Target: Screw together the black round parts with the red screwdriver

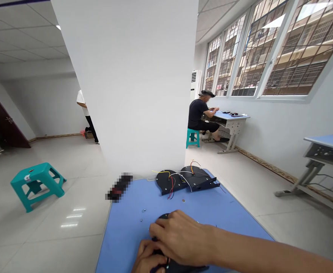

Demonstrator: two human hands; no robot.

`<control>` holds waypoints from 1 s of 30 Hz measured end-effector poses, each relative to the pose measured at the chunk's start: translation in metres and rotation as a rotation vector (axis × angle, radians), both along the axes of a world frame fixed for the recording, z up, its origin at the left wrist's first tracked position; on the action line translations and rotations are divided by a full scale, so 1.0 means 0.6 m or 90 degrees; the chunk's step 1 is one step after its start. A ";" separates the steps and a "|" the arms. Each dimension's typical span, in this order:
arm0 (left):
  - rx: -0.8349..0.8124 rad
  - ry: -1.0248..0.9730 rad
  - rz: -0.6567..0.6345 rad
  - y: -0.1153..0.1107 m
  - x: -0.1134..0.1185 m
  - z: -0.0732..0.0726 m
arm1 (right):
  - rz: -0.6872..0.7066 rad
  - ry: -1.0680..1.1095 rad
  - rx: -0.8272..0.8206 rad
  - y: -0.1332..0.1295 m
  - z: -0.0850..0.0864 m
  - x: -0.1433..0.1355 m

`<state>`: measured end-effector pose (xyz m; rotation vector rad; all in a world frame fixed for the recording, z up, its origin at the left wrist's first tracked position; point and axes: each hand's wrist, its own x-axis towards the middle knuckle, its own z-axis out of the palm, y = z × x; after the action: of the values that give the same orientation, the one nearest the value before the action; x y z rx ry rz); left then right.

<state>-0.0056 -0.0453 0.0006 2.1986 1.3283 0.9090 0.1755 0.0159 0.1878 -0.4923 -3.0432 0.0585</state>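
My right hand (pixel 180 237) lies palm down over a black round part (pixel 164 217) at the near edge of the blue table (pixel 132 227), fingers curled on it. My left hand (pixel 147 258) is tucked below it at the bottom of the view, gripping the same part; most of the part is hidden. Two small screws (pixel 142 214) lie loose on the table just left of my hands. Farther back sit two black fan-shaped housings (pixel 187 178) with red, yellow and white wires.
A blurred dark object (pixel 119 186) sits at the table's far left corner. A wide white pillar (pixel 132 87) stands just beyond. A teal stool (pixel 37 184) is on the floor to the left. A seated person (pixel 202 117) works at a desk by the windows; another desk (pixel 325 151) is at right.
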 end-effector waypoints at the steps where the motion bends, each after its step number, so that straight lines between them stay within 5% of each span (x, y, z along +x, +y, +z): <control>1: -0.007 0.000 -0.009 0.005 -0.001 -0.001 | 0.050 0.026 -0.018 0.000 0.001 0.000; 3: -0.010 0.003 -0.005 0.011 0.002 0.001 | 0.121 0.060 -0.040 -0.002 0.004 -0.001; 8: -0.044 0.045 0.031 0.010 0.016 0.030 | -0.018 -0.050 0.020 -0.007 0.008 -0.005; 12: -0.013 0.058 0.032 0.004 0.017 0.045 | 0.110 0.038 -0.029 -0.004 0.009 -0.003; 17: 0.016 0.073 0.014 0.004 0.016 0.040 | -0.011 -0.005 -0.011 -0.001 0.002 -0.007; 22: 0.033 0.153 0.017 0.010 0.018 0.049 | 0.095 0.079 -0.108 -0.001 0.003 0.003; 26: 0.060 0.168 -0.029 0.012 0.018 0.058 | 0.010 0.121 -0.190 -0.003 0.012 0.026; 30: 0.037 0.065 0.075 0.021 -0.003 0.067 | -0.149 0.275 -0.243 -0.004 0.022 0.070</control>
<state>-0.0073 -0.0326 0.0409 2.2572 1.5108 0.8998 0.2175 0.0133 0.2009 -0.7430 -2.5343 0.6508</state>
